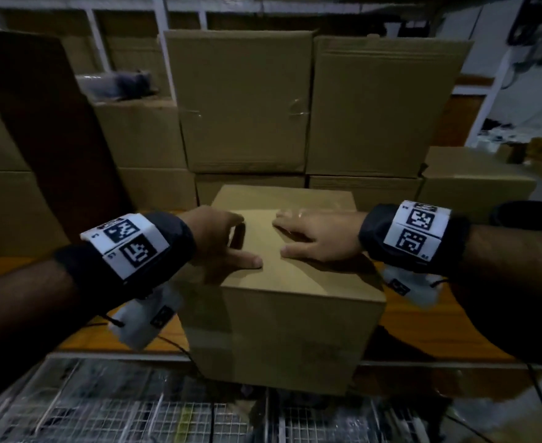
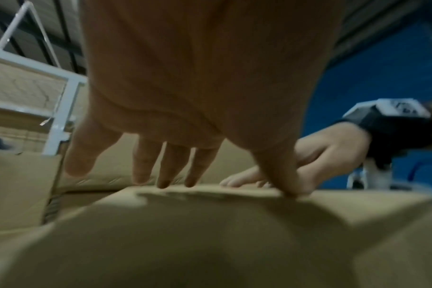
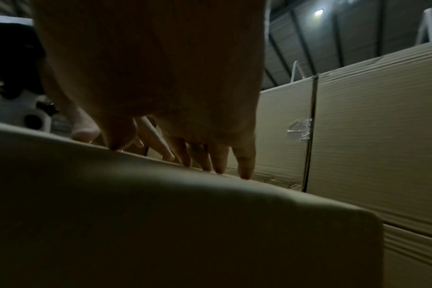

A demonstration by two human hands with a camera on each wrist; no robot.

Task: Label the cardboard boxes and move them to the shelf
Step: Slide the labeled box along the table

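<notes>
A plain brown cardboard box (image 1: 279,321) stands on an orange wooden surface (image 1: 439,321) in the middle of the head view. My left hand (image 1: 221,241) lies on the left of its top with fingers spread and straight, thumb (image 1: 247,259) pointing right. My right hand (image 1: 314,238) lies flat on the right of the top, fingers straight and pointing left. The left wrist view shows my left fingertips (image 2: 164,182) touching the box top (image 2: 210,233), with the right hand (image 2: 316,155) beyond. In the right wrist view my right fingertips (image 3: 244,173) press the box top (image 3: 160,224). No label shows on the box.
Larger cardboard boxes (image 1: 244,100) are stacked close behind and to both sides, against a white metal shelf frame (image 2: 62,109). A wire mesh rack (image 1: 135,410) lies below the front edge. A dark flattened board (image 1: 49,129) leans at the left.
</notes>
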